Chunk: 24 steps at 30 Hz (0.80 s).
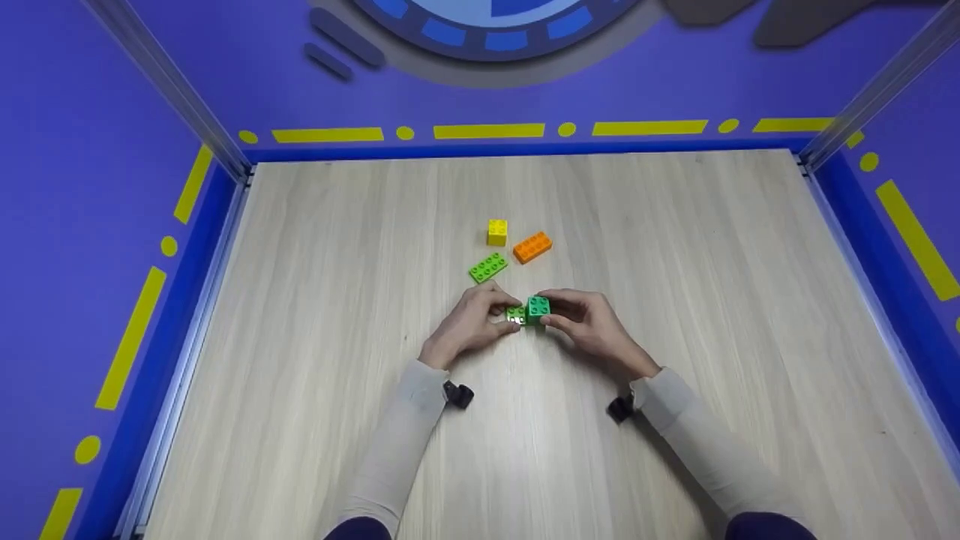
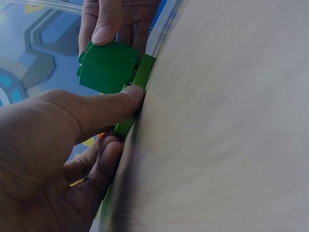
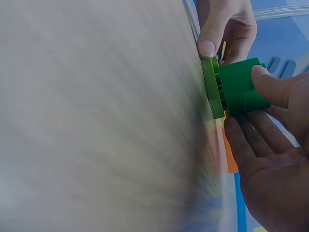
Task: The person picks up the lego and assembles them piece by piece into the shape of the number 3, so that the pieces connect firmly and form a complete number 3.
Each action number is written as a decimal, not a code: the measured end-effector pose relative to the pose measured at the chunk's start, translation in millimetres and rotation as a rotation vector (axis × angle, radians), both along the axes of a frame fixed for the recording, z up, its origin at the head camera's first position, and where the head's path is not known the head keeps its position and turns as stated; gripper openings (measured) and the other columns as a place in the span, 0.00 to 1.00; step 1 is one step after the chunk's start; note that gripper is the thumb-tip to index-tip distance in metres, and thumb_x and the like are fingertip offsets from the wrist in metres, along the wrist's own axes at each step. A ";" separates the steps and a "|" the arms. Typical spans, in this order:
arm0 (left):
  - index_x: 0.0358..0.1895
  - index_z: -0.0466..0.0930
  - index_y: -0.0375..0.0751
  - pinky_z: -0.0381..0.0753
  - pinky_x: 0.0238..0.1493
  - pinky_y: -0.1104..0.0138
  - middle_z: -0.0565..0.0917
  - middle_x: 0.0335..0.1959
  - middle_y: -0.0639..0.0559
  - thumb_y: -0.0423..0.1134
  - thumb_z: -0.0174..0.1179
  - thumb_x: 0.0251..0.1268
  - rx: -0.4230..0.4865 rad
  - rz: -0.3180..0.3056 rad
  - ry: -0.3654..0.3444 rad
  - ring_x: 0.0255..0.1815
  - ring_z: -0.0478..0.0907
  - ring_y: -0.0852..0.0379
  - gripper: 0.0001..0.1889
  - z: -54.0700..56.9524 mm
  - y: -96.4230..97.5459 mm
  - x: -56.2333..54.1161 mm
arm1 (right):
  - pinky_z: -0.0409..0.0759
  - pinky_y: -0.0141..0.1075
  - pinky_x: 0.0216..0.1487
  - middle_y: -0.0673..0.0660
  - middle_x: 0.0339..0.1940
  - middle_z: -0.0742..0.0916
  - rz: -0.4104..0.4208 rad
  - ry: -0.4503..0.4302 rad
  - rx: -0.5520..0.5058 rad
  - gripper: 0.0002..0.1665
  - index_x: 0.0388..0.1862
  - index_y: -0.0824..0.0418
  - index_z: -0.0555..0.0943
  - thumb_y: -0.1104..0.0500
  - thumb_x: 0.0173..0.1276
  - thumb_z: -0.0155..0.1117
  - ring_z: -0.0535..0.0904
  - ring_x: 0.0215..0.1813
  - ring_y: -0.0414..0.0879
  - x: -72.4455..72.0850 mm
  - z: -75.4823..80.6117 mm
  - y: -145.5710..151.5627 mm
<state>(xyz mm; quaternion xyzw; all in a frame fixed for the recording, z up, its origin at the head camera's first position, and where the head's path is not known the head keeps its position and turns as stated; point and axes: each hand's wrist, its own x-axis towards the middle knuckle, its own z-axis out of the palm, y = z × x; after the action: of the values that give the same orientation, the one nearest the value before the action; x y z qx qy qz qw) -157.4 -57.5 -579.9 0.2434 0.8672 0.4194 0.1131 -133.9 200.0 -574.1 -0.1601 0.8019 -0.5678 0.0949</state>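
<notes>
A pale wood-grain table (image 1: pixel 315 315) fills the space, edged by blue walls on three sides. Toward its middle lie three loose bricks close together: a small yellow brick (image 1: pixel 496 232), an orange brick (image 1: pixel 532 247) just to its right, and a flat light-green plate (image 1: pixel 488 267) a little nearer. Closer in, another flat light-green plate (image 1: pixel 516 314) rests on the wood with a dark green brick (image 1: pixel 538 308) sitting on its right end.

1. Head view looks steeply down from above onto the whole bench (image 1: pixel 337 262).
2. Each wrist view sits close, skimming the bench sideways from behind its own hand.
3. All three share the dark green brick (image 1: pixel 538 308) between the hands.
</notes>
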 end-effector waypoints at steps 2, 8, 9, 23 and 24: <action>0.58 0.91 0.44 0.75 0.48 0.68 0.81 0.44 0.53 0.41 0.77 0.65 -0.001 0.001 -0.002 0.43 0.75 0.59 0.19 0.0 0.1 -0.1 | 0.84 0.39 0.62 0.62 0.61 0.90 -0.001 0.002 0.006 0.24 0.66 0.63 0.86 0.63 0.72 0.74 0.87 0.62 0.56 -0.2 0.1 -0.4; 0.59 0.90 0.45 0.75 0.48 0.68 0.81 0.45 0.54 0.42 0.77 0.66 -0.006 0.002 -0.011 0.44 0.75 0.58 0.19 0.1 -0.4 -0.2 | 0.83 0.49 0.64 0.66 0.60 0.89 -0.010 0.021 0.036 0.24 0.65 0.69 0.85 0.68 0.70 0.74 0.86 0.62 0.61 -1.4 0.5 -3.2; 0.59 0.90 0.45 0.75 0.48 0.68 0.81 0.45 0.54 0.42 0.77 0.66 -0.005 0.001 -0.011 0.44 0.75 0.58 0.19 0.3 -0.5 -0.3 | 0.83 0.49 0.64 0.67 0.59 0.89 -0.011 0.021 0.043 0.24 0.64 0.69 0.85 0.69 0.70 0.74 0.86 0.62 0.62 -1.7 0.8 -3.6; 0.59 0.90 0.45 0.74 0.49 0.66 0.81 0.45 0.53 0.41 0.77 0.65 -0.007 0.006 0.000 0.44 0.74 0.58 0.19 -0.5 -1.1 0.0 | 0.84 0.44 0.63 0.61 0.59 0.91 0.003 0.040 0.081 0.24 0.64 0.61 0.87 0.61 0.70 0.76 0.88 0.60 0.55 -4.9 2.4 0.5; 0.59 0.90 0.45 0.74 0.49 0.66 0.81 0.45 0.53 0.41 0.77 0.66 -0.008 0.007 -0.004 0.44 0.74 0.58 0.19 -0.8 -1.1 0.2 | 0.84 0.43 0.62 0.60 0.59 0.91 0.007 0.043 0.084 0.24 0.64 0.61 0.87 0.61 0.70 0.76 0.88 0.60 0.55 -4.9 2.3 0.8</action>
<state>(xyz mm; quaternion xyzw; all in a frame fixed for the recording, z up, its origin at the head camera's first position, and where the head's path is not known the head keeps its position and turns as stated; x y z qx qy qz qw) -157.2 -58.6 -580.8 0.2391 0.8695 0.4168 0.1142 -138.8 200.8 -571.8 -0.1708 0.8263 -0.5297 0.0863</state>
